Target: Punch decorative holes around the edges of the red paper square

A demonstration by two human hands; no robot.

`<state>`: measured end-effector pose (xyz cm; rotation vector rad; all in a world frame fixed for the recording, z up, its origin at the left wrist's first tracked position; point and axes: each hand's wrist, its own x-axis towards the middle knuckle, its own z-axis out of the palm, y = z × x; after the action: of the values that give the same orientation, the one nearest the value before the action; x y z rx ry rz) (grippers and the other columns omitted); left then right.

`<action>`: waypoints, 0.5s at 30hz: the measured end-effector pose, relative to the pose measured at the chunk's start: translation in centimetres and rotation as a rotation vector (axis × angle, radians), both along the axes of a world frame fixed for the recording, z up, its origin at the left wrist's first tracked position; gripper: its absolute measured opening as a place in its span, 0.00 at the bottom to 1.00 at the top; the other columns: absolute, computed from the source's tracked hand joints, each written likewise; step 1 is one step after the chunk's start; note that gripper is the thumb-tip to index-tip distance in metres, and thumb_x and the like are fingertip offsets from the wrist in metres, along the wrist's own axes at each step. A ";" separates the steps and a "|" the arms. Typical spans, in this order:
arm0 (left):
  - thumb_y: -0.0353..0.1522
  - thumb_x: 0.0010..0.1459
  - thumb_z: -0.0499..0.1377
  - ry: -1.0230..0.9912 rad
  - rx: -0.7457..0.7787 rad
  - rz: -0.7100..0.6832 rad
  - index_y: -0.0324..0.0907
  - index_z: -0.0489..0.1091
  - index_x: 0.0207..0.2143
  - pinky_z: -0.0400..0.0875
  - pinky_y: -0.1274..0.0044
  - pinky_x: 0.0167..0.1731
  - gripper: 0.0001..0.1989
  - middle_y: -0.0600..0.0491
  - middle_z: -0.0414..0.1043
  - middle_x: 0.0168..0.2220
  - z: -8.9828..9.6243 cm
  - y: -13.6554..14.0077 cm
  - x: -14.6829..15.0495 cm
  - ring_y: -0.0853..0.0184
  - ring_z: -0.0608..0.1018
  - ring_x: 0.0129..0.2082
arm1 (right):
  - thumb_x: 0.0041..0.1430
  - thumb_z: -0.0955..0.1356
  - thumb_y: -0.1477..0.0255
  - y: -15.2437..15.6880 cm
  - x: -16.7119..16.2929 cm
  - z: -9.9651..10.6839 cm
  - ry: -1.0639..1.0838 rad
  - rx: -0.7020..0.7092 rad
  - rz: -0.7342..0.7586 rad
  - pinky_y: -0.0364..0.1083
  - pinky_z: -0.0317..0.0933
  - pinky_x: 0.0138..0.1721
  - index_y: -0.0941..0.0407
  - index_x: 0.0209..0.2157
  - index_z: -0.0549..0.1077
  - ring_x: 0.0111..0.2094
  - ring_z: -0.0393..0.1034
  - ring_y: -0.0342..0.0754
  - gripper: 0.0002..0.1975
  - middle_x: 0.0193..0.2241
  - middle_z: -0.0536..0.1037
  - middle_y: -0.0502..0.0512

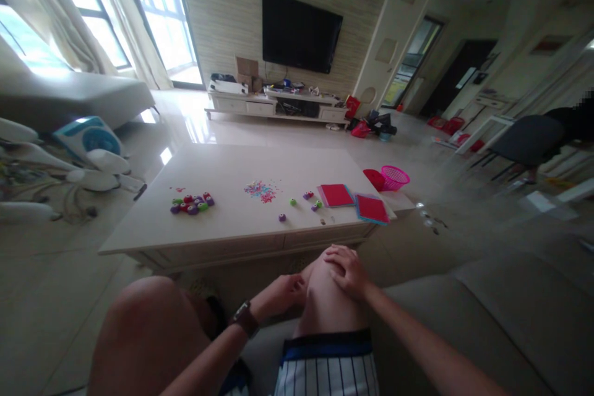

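Note:
My right hand (347, 271) rests on top of my right knee, fingers lying over the skin, and holds nothing. My left hand (286, 292), with a dark watch (245, 318) on its wrist, touches the inner side of the same leg. Its fingers are curled and nothing shows in them. Beyond my knees stands a white table (223, 164). On it are a cluster of round red, green and purple pieces with eye-like spots (191, 203), a scatter of tiny colourful bits (262, 190), a few more round pieces (317, 205), and red square sheets (337, 195).
A pink basket (395, 177) stands by the table's right end, beside a red round thing (374, 179). A blue and white fan (90, 138) is on the left. A TV (301, 31) hangs above a cabinet (288, 106). At far right a person sits on a chair (526, 139).

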<state>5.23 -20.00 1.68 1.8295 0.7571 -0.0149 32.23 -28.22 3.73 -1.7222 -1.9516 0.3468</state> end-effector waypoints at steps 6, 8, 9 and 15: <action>0.35 0.62 0.56 0.056 0.225 -0.023 0.41 0.77 0.49 0.68 0.73 0.36 0.16 0.49 0.82 0.40 3.5 7.8 -1.6 0.63 0.78 0.37 | 0.63 0.68 0.79 9.8 3.2 1.2 -0.073 -0.228 -0.350 0.47 0.70 0.47 0.57 0.38 0.79 0.41 0.78 0.51 0.07 0.38 0.84 0.58; 0.35 0.63 0.56 0.072 0.241 -0.051 0.41 0.78 0.43 0.67 0.73 0.35 0.13 0.49 0.81 0.37 3.3 10.1 -1.7 0.63 0.77 0.36 | 0.62 0.68 0.82 13.6 5.2 0.5 -0.119 -0.240 -0.426 0.48 0.69 0.49 0.60 0.39 0.79 0.43 0.78 0.53 0.07 0.41 0.83 0.62; 0.35 0.62 0.56 0.083 0.238 -0.071 0.42 0.77 0.40 0.67 0.73 0.34 0.11 0.49 0.80 0.36 3.0 11.1 -1.6 0.63 0.77 0.34 | 0.62 0.68 0.83 15.4 6.2 0.1 -0.143 -0.251 -0.457 0.48 0.68 0.50 0.61 0.40 0.78 0.45 0.77 0.53 0.08 0.43 0.83 0.64; 0.32 0.61 0.56 0.213 0.216 -0.208 0.43 0.77 0.35 0.70 0.69 0.36 0.09 0.45 0.82 0.36 0.0 12.9 0.3 0.58 0.81 0.34 | 0.68 0.68 0.78 24.3 10.4 -1.8 -0.303 -0.340 -0.535 0.47 0.65 0.57 0.63 0.50 0.76 0.55 0.74 0.53 0.11 0.53 0.79 0.66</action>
<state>5.57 -7.15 1.65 2.1301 0.7342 -0.2764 42.63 -3.91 1.93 -2.5569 -1.5894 0.2376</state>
